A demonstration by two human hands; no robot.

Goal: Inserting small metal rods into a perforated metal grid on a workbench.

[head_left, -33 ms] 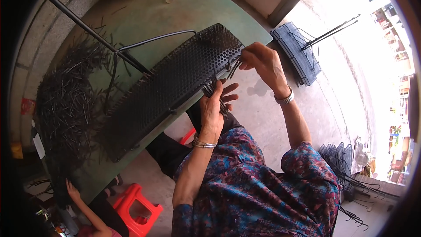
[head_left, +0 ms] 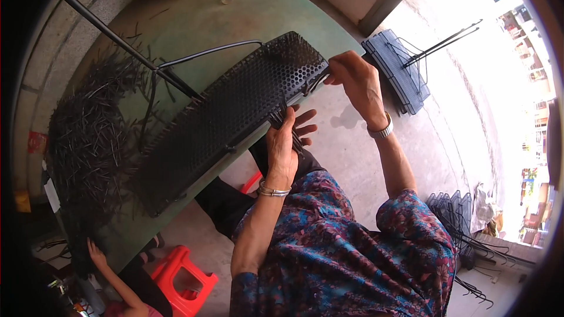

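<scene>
A long black perforated panel [head_left: 223, 117] lies slanted across the table, joined to dark metal rods [head_left: 126, 47], with short dark bits standing along its edges. At its near edge my left hand [head_left: 284, 141] is closed around a bundle of thin black strips [head_left: 276, 118], thumb over them and some fingers apart. My right hand [head_left: 358, 85] is closed in a pinch at the panel's right corner, with a dark strip [head_left: 315, 85] between the fingertips and the edge. The tips of those fingers are partly hidden.
A big heap of black strips [head_left: 88, 147] covers the left of the green table [head_left: 264, 0]. Another person's hand [head_left: 97, 255] rests by the table's lower left edge, near a red stool [head_left: 185, 282]. Stacked wire racks [head_left: 399, 70] stand on the floor at right.
My right hand has shifted slightly upward and left, closer to the panel's corner. My left hand has moved only a little.
</scene>
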